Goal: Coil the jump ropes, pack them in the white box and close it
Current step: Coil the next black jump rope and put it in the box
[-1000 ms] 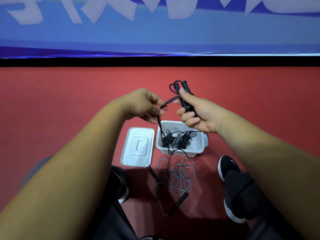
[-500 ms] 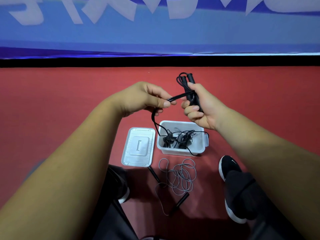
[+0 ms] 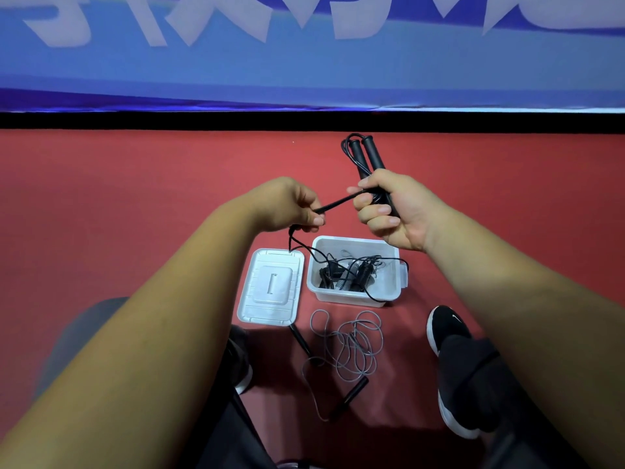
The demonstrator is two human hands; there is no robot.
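My right hand grips the two black handles of a black jump rope, held side by side and pointing away from me. My left hand pinches that rope's cord, stretched taut between the hands. The slack hangs from my left hand down into the open white box on the red floor, where more black rope lies tangled. The white lid lies flat to the left of the box. A grey jump rope with black handles lies loosely looped on the floor in front of the box.
My black shoe stands on the floor right of the grey rope, my other foot left of it. A blue banner with white characters runs along the far edge of the red floor.
Both hands have risen slightly. My left hand has drawn the cord out to the left, so it runs taut between the hands. More of the handles shows above my right hand.
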